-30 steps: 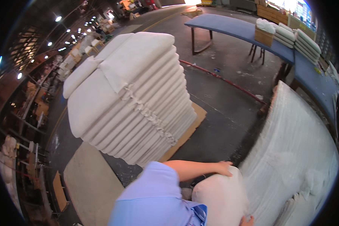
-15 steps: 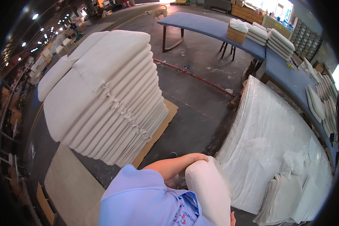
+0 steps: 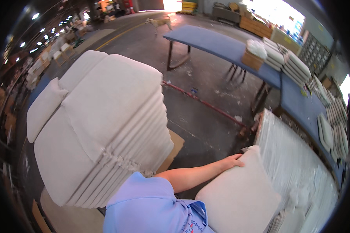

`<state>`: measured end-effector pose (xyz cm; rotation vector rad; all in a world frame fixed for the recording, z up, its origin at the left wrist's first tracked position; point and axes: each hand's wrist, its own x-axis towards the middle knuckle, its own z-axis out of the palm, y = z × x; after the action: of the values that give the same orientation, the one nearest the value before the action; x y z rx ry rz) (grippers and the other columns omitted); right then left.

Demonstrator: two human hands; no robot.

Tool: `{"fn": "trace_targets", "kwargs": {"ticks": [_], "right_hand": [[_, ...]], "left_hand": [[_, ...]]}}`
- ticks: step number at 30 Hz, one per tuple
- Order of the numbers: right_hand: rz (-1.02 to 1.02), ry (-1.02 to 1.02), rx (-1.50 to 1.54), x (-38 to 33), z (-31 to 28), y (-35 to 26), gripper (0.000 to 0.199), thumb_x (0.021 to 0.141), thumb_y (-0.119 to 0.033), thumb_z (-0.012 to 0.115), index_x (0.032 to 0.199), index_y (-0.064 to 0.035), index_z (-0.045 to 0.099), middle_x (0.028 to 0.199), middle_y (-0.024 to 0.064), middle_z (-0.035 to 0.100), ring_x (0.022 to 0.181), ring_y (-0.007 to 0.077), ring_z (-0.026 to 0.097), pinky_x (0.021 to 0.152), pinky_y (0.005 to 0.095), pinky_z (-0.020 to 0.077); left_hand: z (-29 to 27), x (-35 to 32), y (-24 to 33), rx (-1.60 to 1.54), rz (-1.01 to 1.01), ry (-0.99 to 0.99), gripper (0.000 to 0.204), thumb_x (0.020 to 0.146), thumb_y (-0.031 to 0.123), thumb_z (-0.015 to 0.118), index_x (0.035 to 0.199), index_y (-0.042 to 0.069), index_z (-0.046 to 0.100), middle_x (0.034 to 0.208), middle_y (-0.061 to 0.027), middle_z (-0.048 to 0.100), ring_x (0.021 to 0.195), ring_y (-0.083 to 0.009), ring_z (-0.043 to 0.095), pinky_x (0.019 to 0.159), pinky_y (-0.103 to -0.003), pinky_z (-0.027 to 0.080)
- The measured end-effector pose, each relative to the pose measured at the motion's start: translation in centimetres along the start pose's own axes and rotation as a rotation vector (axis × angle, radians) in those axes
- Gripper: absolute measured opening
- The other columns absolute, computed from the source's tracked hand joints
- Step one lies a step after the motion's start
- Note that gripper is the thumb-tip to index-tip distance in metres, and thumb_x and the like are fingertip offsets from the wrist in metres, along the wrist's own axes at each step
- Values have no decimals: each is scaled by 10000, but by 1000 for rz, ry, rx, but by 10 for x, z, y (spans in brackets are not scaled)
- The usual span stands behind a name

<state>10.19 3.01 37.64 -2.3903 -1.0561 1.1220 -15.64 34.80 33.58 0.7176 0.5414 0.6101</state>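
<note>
My left hand (image 3: 232, 160) grips the far edge of an off-white padded cushion (image 3: 237, 192), fingers bent over its corner. The cushion is tilted in front of my body with its broad face toward me. A small pointed flap sticks out at its far corner. My right hand is out of sight; the cushion or the lower edge hides it. Left of my arm rises a tall stack of similar off-white cushions (image 3: 105, 105), with fabric ties bunched along its side.
A plastic-wrapped pallet load (image 3: 284, 155) stands close on the right, with folded white cloths (image 3: 287, 222) on it. Blue-topped tables (image 3: 217, 43) run beyond, bearing cushion piles (image 3: 297, 68) and a cardboard box (image 3: 252, 59). A red pipe (image 3: 202, 99) crosses the floor. A dog (image 3: 158, 24) stands far off.
The cushion has swung up and to the right, turning its broad face toward me. My left arm has stretched farther right with it. My right fingertips have gone out of view.
</note>
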Motion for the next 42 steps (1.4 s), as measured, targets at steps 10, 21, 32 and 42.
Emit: {"fn": "trace_targets", "kwargs": {"ticks": [10, 21, 32, 42], "right_hand": [[-157, 35, 437, 127, -5, -196, 808, 983, -621, 505, 1511, -11, 446, 1519, 219, 490, 1410, 391, 446, 1138, 563, 398], [-486, -275, 863, 378, -51, -457, 796, 993, -620, 481, 1511, -17, 449, 1518, 206, 496, 1411, 378, 447, 1142, 564, 395], [-472, -938, 1013, 562, 153, -795, 729, 979, -508, 590, 1519, -50, 415, 1507, 126, 503, 1370, 315, 495, 1084, 477, 478], [-550, -1334, 783, 511, 354, -1027, 673, 1012, -497, 505, 1507, -46, 434, 1472, 137, 534, 1334, 313, 533, 1067, 461, 485]], "left_hand": [[-86, 29, 175, 255, 271, 158, 735, 881, 121, 702, 1547, 81, 394, 1411, -110, 556, 1287, -217, 529, 1102, -387, 426], [-236, 88, 340, -75, 725, 593, 768, 922, 113, 691, 1578, 45, 298, 1427, -139, 518, 1268, -237, 546, 1051, -391, 475], [-321, 21, 425, -202, 1190, 1168, 819, 897, 116, 712, 1578, 68, 259, 1461, -150, 477, 1314, -263, 511, 1087, -423, 450], [-404, -60, 514, 86, 1573, 1619, 912, 923, 120, 687, 1618, 44, 101, 1542, -160, 364, 1401, -251, 395, 1170, -401, 334]]}}
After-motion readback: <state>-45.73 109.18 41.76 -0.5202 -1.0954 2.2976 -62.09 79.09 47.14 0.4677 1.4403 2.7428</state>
